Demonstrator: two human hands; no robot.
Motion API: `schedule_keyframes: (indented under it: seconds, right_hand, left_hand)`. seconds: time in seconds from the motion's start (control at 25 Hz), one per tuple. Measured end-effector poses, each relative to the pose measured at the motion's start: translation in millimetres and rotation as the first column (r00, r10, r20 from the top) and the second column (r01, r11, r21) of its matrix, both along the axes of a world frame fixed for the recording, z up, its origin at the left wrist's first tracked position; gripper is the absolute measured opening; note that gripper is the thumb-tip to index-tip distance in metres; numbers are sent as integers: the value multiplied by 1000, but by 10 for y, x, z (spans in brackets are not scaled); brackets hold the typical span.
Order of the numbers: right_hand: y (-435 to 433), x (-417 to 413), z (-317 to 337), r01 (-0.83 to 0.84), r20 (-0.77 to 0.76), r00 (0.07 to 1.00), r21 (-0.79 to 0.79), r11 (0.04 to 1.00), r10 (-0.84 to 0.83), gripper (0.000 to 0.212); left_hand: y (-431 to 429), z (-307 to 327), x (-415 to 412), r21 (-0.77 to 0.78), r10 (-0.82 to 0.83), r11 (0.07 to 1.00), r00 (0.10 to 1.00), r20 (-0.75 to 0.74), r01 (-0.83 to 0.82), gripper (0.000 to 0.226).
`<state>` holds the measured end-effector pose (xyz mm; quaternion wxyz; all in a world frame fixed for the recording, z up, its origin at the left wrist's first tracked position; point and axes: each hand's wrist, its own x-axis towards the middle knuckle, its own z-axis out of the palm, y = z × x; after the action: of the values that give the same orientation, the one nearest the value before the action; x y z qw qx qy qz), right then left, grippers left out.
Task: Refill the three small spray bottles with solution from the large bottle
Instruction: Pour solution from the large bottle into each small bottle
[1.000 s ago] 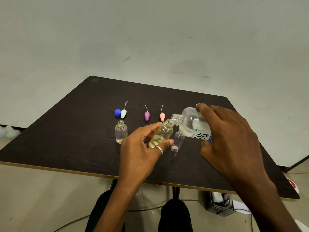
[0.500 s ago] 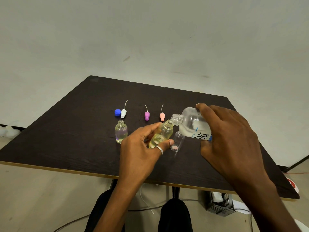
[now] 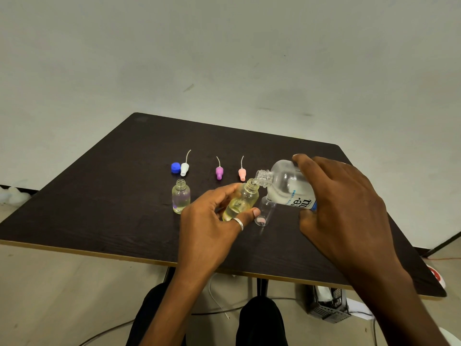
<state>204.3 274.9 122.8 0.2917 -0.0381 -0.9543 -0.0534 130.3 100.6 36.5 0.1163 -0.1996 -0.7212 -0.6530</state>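
My right hand (image 3: 341,208) grips the large clear bottle (image 3: 287,186), tipped to the left with its open neck at the mouth of a small bottle (image 3: 240,202). My left hand (image 3: 212,218) holds that small bottle tilted above the table; yellowish liquid sits in its lower part. A second small bottle (image 3: 181,199), partly filled, stands upright to the left. A third small bottle (image 3: 265,213) stands between my hands, looking empty. On the table (image 3: 99,208) behind lie a white spray top (image 3: 184,167), a purple one (image 3: 219,171) and a pink one (image 3: 242,173).
A blue cap (image 3: 175,167) lies beside the white spray top. Below the table's front edge I see my knees, cables on the floor and a black basket (image 3: 329,305) at the right.
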Motion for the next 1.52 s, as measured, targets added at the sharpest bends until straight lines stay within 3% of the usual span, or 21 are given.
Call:
schedule_keyframes:
  seconds: [1.52]
  right_hand:
    - [0, -4, -10, -16, 16, 1000, -17, 1000, 16, 82]
  left_hand:
    - [7, -24, 13, -12, 15, 1000, 1000, -14, -16, 47]
